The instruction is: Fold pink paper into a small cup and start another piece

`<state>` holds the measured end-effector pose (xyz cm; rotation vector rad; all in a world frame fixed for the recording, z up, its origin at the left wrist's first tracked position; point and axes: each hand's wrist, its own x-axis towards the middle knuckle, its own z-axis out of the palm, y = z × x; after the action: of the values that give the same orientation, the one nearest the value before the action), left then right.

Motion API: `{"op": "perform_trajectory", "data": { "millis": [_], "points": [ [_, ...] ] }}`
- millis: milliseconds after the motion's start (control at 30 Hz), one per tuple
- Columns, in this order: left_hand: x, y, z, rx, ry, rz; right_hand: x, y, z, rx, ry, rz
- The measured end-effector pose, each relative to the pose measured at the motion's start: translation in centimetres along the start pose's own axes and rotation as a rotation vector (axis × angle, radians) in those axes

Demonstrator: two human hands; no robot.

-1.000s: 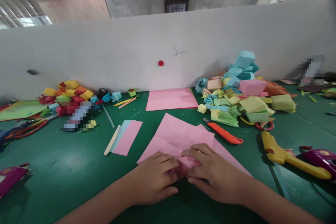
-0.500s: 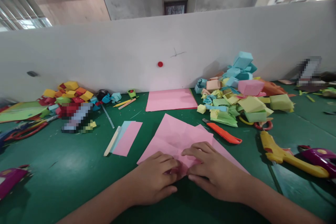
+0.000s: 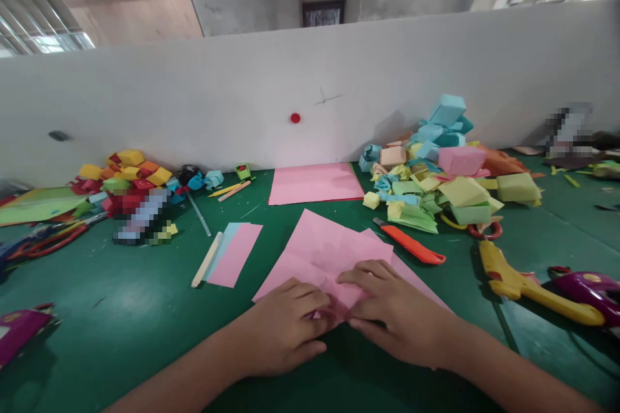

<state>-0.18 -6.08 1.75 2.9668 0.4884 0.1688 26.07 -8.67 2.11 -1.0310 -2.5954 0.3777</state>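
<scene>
A large pink sheet of paper [image 3: 314, 245], partly folded, lies on the green table in front of me. My left hand [image 3: 290, 326] has its curled fingers on the paper's near edge, the thumb stretched out below. From the other side, my right hand [image 3: 392, 310] grips the same near part with bent fingers. Between the two hands the paper bulges up in a small fold, and the fingertips partly hide it. An orange utility knife [image 3: 411, 244] rests just beyond the right hand, close to the sheet.
Pink and blue paper strips [image 3: 237, 255] lie at left beside a wooden stick [image 3: 206, 260]. More pink sheets [image 3: 314, 184] sit against the white partition [image 3: 217, 97]. Folded paper boxes [image 3: 465, 193] are heaped at back right. A yellow glue gun [image 3: 537, 290] lies at right.
Both hands stay on the near part of the pink paper; the fingers have shifted only very slightly. Everything else lies as before.
</scene>
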Motion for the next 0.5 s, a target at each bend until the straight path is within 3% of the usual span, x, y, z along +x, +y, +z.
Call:
{"op": "perform_trajectory", "data": {
  "millis": [233, 500],
  "points": [
    [-0.07, 0.10, -0.10, 0.013, -0.001, -0.009, -0.32, 0.33, -0.08, -0.037, 0.045, -0.030],
    [-0.03, 0.11, -0.15, -0.010, 0.025, -0.006, -0.19, 0.16, -0.38, -0.037, 0.010, -0.012]
  ]
}}
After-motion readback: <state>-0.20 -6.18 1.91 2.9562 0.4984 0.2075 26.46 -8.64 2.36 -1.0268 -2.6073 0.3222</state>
